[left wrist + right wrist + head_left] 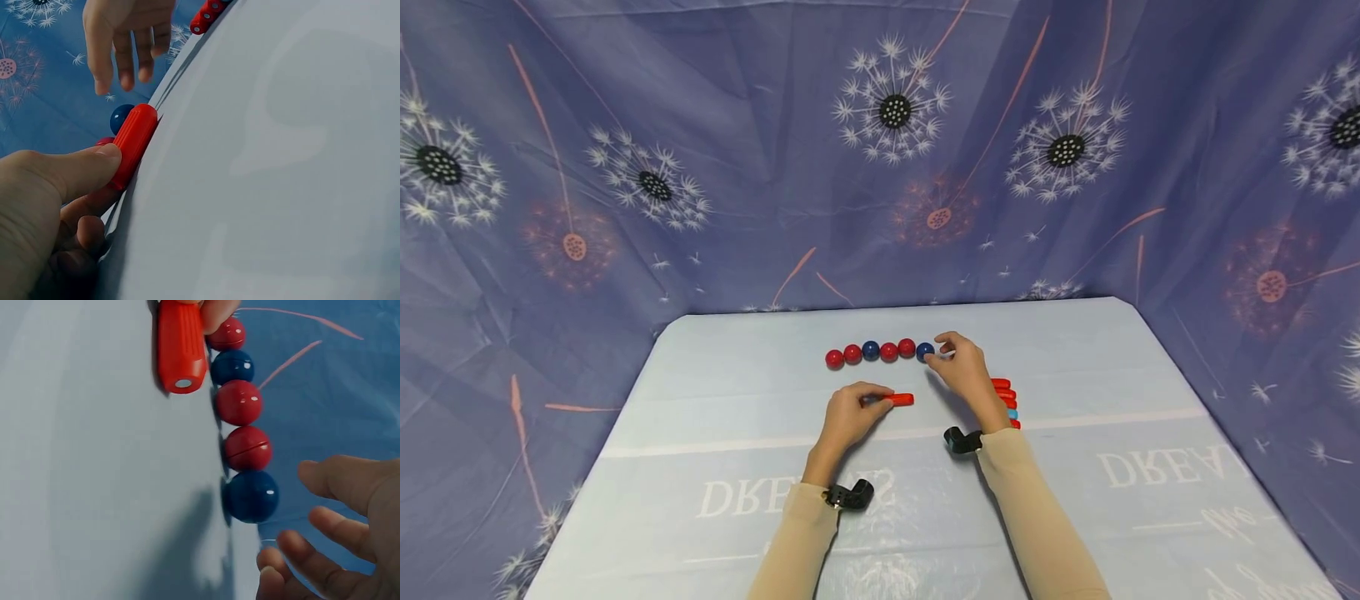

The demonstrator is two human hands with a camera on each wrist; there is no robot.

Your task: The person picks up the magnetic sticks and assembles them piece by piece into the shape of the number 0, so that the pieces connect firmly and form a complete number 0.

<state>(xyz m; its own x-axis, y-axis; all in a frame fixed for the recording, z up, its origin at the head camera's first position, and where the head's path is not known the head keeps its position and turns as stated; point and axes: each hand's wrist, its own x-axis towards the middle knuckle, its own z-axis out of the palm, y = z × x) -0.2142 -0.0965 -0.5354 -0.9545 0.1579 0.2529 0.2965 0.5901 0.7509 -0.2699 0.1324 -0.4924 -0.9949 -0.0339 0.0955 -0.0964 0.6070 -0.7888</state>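
Note:
My left hand [850,412] pinches a red toy rod [902,400] between thumb and fingers, low over the table. The rod has grooved sides, and a small silver disc shows in its end [183,383] in the right wrist view. My right hand [961,367] hovers beside the blue ball [252,496] at the right end of a row, its fingers loosely bent, parted and holding nothing. Running left from that ball are red balls [889,352] and another blue ball [870,350], set side by side in a slightly uneven line.
More red rods [1002,388] and a light blue rod [1012,413] lie stacked side by side, partly hidden behind my right wrist. A pale cloth with printed letters covers the table [737,367]. Behind it hangs a blue-purple dandelion-patterned curtain [760,167].

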